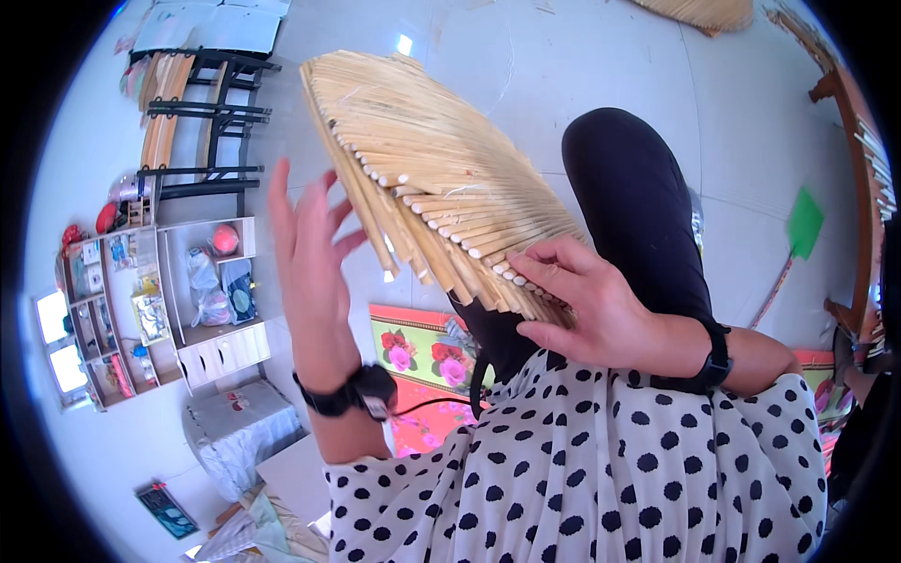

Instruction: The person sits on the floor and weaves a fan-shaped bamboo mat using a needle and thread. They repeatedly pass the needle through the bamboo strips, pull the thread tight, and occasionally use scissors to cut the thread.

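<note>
A fan-shaped piece made of pale, thin wooden sticks (441, 150) slants across the middle, its cut ends showing white along a stepped edge, with some loose-looking strips along its lower left side. My right hand (582, 305) holds the piece at its lower right end, fingers on the stick ends and thumb beneath. My left hand (314, 263) is open beside the piece's left edge, fingers apart and raised; whether a fingertip touches the strips I cannot tell.
My dark-clad knee (624, 174) is beyond the piece. A green swatter (805, 220) lies on the tiled floor, near a wooden frame (854, 131) at right. Another stick piece (699, 9) is at the top. Shelves (127, 310) and black frames (211, 108) are at left, flowered mats (408, 342) below.
</note>
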### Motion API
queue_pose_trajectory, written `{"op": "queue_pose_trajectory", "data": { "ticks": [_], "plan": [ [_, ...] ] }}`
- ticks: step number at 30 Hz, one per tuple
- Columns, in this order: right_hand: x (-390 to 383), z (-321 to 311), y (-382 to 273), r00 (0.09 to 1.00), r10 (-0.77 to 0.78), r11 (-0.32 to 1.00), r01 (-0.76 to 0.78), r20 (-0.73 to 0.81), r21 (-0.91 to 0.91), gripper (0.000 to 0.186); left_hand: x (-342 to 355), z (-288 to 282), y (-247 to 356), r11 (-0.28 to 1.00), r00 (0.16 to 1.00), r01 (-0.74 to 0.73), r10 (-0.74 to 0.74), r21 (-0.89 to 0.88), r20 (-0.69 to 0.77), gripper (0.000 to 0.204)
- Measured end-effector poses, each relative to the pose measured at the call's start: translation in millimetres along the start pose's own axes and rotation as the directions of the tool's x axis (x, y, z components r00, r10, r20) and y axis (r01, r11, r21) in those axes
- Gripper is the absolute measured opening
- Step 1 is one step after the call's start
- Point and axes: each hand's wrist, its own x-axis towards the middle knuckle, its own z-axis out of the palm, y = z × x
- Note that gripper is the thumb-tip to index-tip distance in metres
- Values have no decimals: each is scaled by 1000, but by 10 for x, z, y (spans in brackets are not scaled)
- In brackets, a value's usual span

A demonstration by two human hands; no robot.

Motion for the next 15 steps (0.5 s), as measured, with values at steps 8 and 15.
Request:
{"op": "queue_pose_trajectory", "data": {
  "ticks": [8,15],
  "plan": [
    [-111,81,-45,999,35,988,-36,-12,-149,68,573,349,-101,930,978,101,-26,-353,209,78],
    [-75,214,-68,998,60,980,-60,-7,-191,68,546,356,-144,956,988,69,-26,-285,150,68]
  ]
}}
